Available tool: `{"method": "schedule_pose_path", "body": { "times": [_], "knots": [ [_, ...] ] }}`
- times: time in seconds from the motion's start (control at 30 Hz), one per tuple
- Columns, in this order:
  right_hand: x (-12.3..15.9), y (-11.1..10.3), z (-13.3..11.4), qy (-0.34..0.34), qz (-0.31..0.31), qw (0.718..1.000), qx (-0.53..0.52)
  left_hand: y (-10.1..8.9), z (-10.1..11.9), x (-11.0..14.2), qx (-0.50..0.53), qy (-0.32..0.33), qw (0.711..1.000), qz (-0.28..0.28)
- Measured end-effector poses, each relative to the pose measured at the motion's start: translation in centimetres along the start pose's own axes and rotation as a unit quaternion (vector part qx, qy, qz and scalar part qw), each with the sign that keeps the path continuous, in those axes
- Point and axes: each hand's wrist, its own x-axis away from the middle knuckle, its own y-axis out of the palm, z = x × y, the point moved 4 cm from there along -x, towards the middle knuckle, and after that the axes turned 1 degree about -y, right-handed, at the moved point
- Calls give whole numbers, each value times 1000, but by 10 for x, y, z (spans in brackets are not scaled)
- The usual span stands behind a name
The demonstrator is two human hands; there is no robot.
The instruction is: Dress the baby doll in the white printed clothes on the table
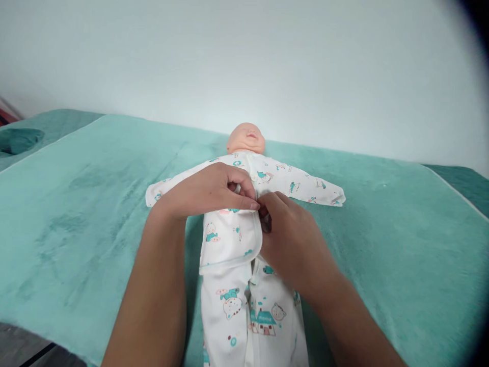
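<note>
A baby doll (pixel 246 136) lies on its back, arms spread, dressed in a white printed baby shirt (pixel 229 239) and matching trousers (pixel 229 326). Over the chest, my left hand (pixel 214 188) pinches the front edge of the shirt between thumb and forefinger. Close against it, my right hand (pixel 286 224) has its fingertips closed on the same edge from the other side. A round button (pixel 253 178) shows higher up the shirt front. What lies right between my fingertips is hidden. The lower corner of the shirt's front flap hangs loose over the trousers.
A green plush cloth (pixel 382 255) covers the surface under the doll. Behind it rises a white wall (pixel 244 61). At the far left a darker green fabric (pixel 23 140) shows, and grey floor (pixel 30 346) appears at the lower left.
</note>
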Motion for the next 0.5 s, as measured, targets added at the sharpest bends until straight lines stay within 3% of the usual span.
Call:
{"method": "schedule_pose_path", "body": {
  "times": [0.17, 0.27, 0.33, 0.4, 0.5],
  "knots": [
    [-5, -9, 12, -18, -39, 989, -141, 1, 1, 0, 6, -4, 1000, -19],
    [-6, -8, 20, 16, -56, 971, -234, 0, 1, 2, 8, -9, 1000, -23],
    [-8, -4, 28, 61, -57, 937, -339, 0, 0, 3, 12, -14, 1000, -24],
    [-10, 2, 36, 91, -54, 886, -453, 0, 0, 4, 21, -17, 999, -29],
    [-12, 9, 44, 94, -59, 826, -553, 2, 0, 4, 51, -16, 998, -44]
  ]
}}
